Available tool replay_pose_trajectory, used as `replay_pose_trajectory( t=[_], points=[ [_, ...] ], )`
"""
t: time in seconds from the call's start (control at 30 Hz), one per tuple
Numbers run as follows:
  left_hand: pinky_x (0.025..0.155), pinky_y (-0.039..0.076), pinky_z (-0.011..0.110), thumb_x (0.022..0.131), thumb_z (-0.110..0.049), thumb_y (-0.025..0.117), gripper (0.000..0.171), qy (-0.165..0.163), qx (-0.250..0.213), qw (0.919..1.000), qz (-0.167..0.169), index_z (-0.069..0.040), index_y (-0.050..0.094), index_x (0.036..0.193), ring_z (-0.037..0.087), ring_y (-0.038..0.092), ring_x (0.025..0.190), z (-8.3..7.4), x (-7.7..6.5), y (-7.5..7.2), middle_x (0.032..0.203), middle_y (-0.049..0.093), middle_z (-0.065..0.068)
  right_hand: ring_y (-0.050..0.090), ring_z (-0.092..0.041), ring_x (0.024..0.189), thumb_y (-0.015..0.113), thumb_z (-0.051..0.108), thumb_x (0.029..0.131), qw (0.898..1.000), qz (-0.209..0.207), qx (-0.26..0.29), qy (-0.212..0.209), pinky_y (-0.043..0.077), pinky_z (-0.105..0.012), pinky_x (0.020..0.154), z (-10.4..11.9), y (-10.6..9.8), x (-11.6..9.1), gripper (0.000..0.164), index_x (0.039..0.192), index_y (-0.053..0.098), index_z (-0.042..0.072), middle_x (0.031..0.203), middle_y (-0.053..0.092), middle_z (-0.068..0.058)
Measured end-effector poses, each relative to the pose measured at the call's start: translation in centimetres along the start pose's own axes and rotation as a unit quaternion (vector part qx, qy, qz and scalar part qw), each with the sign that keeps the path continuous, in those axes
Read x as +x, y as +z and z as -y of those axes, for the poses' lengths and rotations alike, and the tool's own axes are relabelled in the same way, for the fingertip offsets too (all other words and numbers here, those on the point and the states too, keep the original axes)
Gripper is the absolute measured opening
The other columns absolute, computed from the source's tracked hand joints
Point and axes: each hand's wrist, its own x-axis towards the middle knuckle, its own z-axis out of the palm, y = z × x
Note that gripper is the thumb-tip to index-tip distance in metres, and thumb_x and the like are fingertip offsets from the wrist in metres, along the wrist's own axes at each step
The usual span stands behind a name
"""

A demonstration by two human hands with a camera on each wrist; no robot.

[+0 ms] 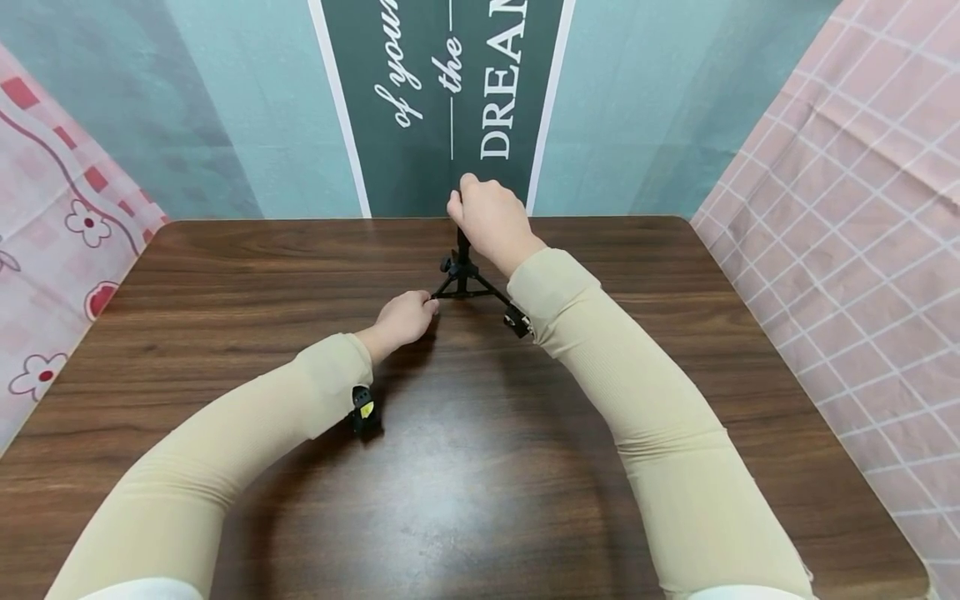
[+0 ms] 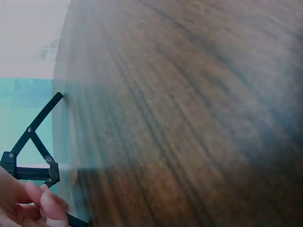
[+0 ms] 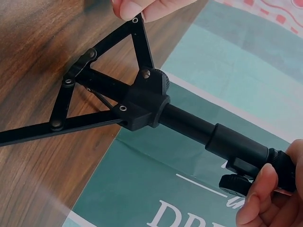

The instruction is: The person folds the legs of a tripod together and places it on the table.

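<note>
A small black tripod (image 1: 462, 271) stands near the back edge of the table with its legs spread. My right hand (image 1: 492, 218) grips the top of its column; in the right wrist view the fingers curl round the upper end beside a round knob (image 3: 235, 185). Lower down, my left hand (image 1: 407, 317) pinches one leg between thumb and fingers. The left wrist view has those fingers at the leg's brace joint (image 2: 49, 161), with another leg (image 2: 38, 116) reaching away. Hinged braces (image 3: 61, 101) join the legs to the central column.
The brown wooden table (image 1: 450, 500) has its back edge close behind the tripod. A teal cloth with white lettering (image 1: 450, 100) hangs there. Pink patterned cloths flank the left (image 1: 60, 217) and right (image 1: 862, 208) sides. Small black cameras (image 1: 366, 412) sit on both wrists.
</note>
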Motion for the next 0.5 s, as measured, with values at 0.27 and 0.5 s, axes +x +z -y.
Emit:
replay_pose_trajectory(
  t=[0.27, 0.5],
  points=[
    [0.077, 0.039, 0.037, 0.103, -0.025, 0.032, 0.036, 0.009, 0.008, 0.9996, -0.026, -0.006, 0.061, 0.112, 0.024, 0.051, 0.081, 0.2, 0.02, 0.44, 0.094, 0.06, 0.009, 0.052, -0.022, 0.056, 0.029, 0.028, 0.101, 1.0, 0.009, 0.001, 0.002, 0.042, -0.033, 0.053, -0.04, -0.13, 0.11, 0.031, 0.091, 0.048, 0.006, 0.069, 0.05, -0.008],
    [0.075, 0.039, 0.036, 0.103, -0.027, 0.033, 0.035, 0.013, 0.001, 0.999, -0.042, -0.007, 0.062, 0.108, 0.024, 0.051, 0.079, 0.41, 0.2, 0.73, 0.086, 0.058, 0.008, 0.053, -0.022, 0.059, 0.028, 0.027, 0.101, 1.0, 0.013, 0.001, 0.007, 0.044, -0.033, 0.055, -0.12, -0.13, 0.19, 0.032, 0.094, 0.049, 0.005, 0.071, 0.051, -0.009]
  ],
)
